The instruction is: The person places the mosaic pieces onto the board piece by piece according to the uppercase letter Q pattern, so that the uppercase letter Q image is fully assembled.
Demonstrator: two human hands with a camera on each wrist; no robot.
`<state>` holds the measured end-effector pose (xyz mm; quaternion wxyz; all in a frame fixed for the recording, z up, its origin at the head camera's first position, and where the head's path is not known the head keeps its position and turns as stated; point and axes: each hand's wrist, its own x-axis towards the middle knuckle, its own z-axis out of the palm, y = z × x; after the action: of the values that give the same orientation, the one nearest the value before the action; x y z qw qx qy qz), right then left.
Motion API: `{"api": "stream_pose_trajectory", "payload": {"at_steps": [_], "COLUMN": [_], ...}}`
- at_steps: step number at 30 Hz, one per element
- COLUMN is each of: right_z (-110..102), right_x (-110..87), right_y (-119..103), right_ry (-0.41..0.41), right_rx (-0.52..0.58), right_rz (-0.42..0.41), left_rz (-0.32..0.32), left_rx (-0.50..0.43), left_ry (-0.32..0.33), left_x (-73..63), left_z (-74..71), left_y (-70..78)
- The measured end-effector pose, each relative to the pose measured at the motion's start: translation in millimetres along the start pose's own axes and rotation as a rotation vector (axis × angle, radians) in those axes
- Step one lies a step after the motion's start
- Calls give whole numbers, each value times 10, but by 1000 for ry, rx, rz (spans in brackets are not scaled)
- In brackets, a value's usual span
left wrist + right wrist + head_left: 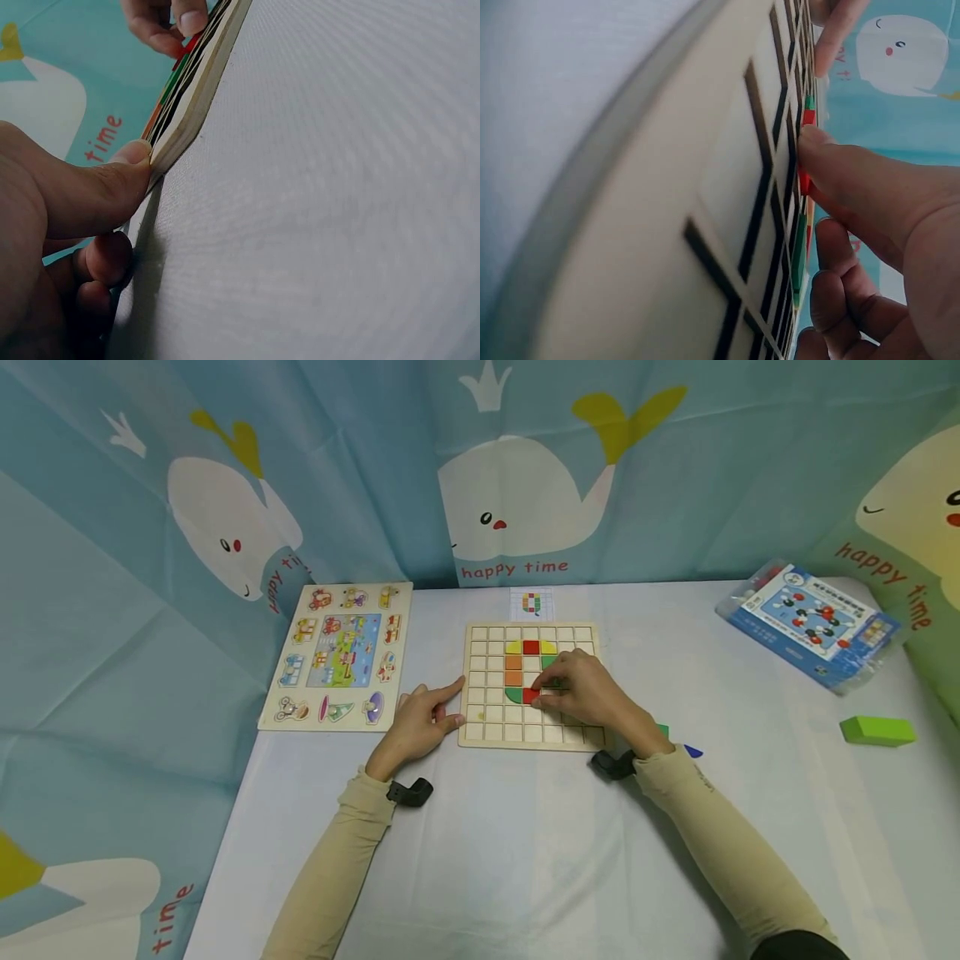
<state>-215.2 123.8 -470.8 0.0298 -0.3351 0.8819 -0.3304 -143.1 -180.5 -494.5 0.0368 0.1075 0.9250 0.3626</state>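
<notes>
A wooden grid board [483, 732] lies flat on the table, with coloured tiles set in its cells. At its left edge, the left hand [422, 724] touches the frame with a straight index finger and the thumb; its other fingers are bent under. The right hand [588, 693] reaches over the board and pinches a red square tile [529, 696] at a lower cell. In the right wrist view the thumb lies against this red tile [805, 176]. Beside it is a green rounded tile [513, 695]. Above are orange squares [513, 678] and another red square [531, 647]; the right hand partly covers a green tile [549, 661].
A small pattern card [543, 602] lies behind the board. Left stands a picture puzzle board [281, 652]. At the right are a blue packaged box [813, 618] and a light green block [877, 731]. Green and blue pieces [693, 751] show partly beside the right forearm.
</notes>
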Motion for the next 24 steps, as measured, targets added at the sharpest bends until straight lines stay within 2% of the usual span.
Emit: {"api": "stream_pose_trajectory", "payload": {"at_steps": [8,15,20,24], "right_z": [-46,-67,-170,-320], "right_x": [8,-8,-118,-271], "right_y": [-24,-21,43,128], "right_ry": [-7,-21,-8,21], "right_rx": [-3,14,46,24], "right_rz": [-12,27,27,47], "left_rz": [-6,2,2,-6], "left_rx": [1,-2,-1,2], "left_ry": [-1,-6,-16,-15], "left_x": [14,19,14,-1], "left_z": [6,9,11,2], "left_y": [-12,-17,-14,-5]}}
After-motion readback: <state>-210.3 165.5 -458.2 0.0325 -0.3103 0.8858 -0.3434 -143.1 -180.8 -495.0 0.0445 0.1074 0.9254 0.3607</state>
